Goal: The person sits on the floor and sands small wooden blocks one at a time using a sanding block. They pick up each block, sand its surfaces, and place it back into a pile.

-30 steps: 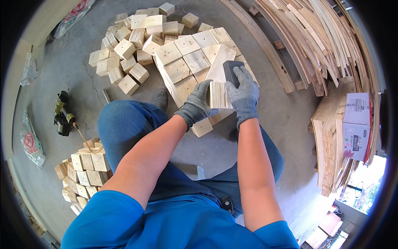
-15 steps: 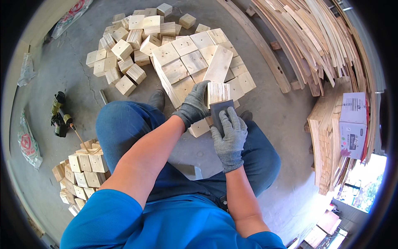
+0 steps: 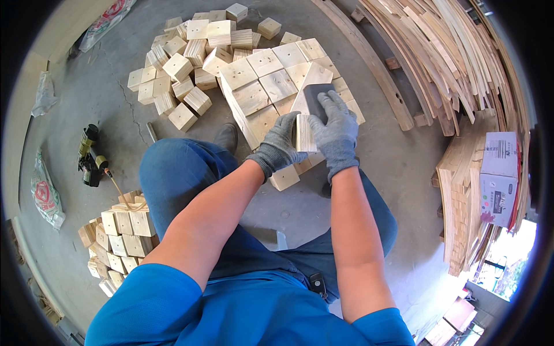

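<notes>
Gripped at its side by my gloved left hand, a pale wooden block is tilted toward me, its striped grain showing at the near end. My gloved right hand is closed over a dark grey sanding block, pressing it on the wood's upper face. Part of the wood is hidden by the sanding block and my fingers. Beneath and beyond lies a flat bed of fitted wooden blocks in rows.
Loose wooden cubes are heaped at the far left. Stacked blocks stand by my left knee, near a black and green power tool. Long wood strips and a carton line the right side.
My right hand has pushed the sanding block forward along the wood, away from me, baring the near end. My left hand still grips the wooden block.
</notes>
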Demonstrator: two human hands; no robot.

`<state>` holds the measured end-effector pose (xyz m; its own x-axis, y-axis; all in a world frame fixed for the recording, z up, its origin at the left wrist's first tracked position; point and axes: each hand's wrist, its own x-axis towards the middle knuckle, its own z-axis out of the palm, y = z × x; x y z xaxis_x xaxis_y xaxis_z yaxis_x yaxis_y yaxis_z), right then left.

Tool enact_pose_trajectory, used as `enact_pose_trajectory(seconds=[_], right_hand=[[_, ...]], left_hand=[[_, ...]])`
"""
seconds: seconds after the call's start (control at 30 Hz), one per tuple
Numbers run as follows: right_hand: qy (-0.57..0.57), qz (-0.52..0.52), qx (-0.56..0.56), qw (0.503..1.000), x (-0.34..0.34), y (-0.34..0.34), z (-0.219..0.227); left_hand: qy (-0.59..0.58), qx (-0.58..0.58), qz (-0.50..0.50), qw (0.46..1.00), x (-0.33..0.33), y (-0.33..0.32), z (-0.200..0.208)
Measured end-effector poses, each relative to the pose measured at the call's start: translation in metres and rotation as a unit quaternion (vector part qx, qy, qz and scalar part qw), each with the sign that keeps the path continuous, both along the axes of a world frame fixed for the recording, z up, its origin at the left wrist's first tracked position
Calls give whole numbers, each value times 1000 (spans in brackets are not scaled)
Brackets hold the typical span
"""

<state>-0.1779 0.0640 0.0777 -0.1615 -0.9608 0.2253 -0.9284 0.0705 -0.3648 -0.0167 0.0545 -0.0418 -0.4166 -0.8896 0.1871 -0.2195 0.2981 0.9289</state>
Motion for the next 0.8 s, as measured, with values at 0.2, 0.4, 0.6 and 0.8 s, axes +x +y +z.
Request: enact_pose_trajectory(seconds=[0.2, 0.4, 0.6, 0.8], right_hand=[[16, -59, 28, 998, -64, 25, 5], [-10, -81, 19, 996, -122, 86, 27], [-172, -157, -43, 972, -127, 133, 31], [-161, -151, -80, 972, -115, 133, 25]], left_hand=[[10, 22, -4, 1000, -1, 0, -4], [11, 60, -21, 998, 1, 0, 2], [-147, 30, -20, 989, 2, 2, 52], [-170, -31, -24, 985, 20, -12, 74]])
